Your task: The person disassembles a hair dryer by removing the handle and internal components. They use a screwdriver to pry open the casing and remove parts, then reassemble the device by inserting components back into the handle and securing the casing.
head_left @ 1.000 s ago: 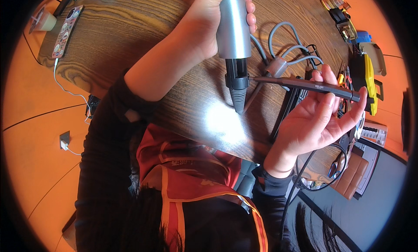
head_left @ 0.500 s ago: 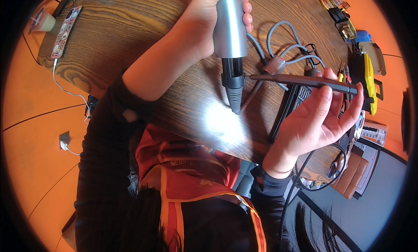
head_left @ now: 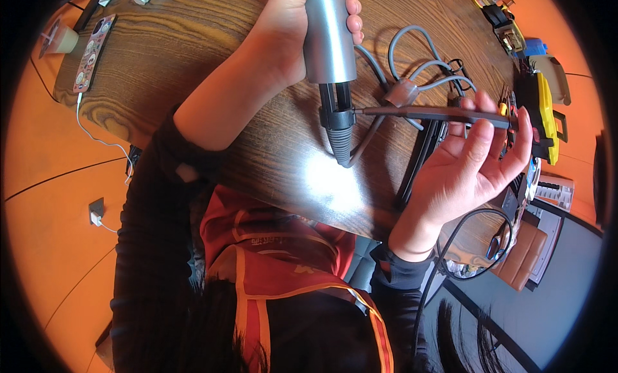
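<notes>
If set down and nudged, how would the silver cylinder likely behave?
The silver cylinder would probably roll, since its side looks round, though the cable at the ribbed sleeve might check it. Its smooth, shiny surface could be slippery. It seems rigid: no dent shows under the left hand.

My left hand [head_left: 295, 33] grips a silver cylinder [head_left: 330, 41] above the desk [head_left: 193, 41]; my right hand [head_left: 454, 180] holds a slim dark screwdriver [head_left: 444, 115], its tip at the black collar [head_left: 337, 119] below the cylinder. A looped grey cable [head_left: 413, 28] lies beyond the screwdriver.
</notes>
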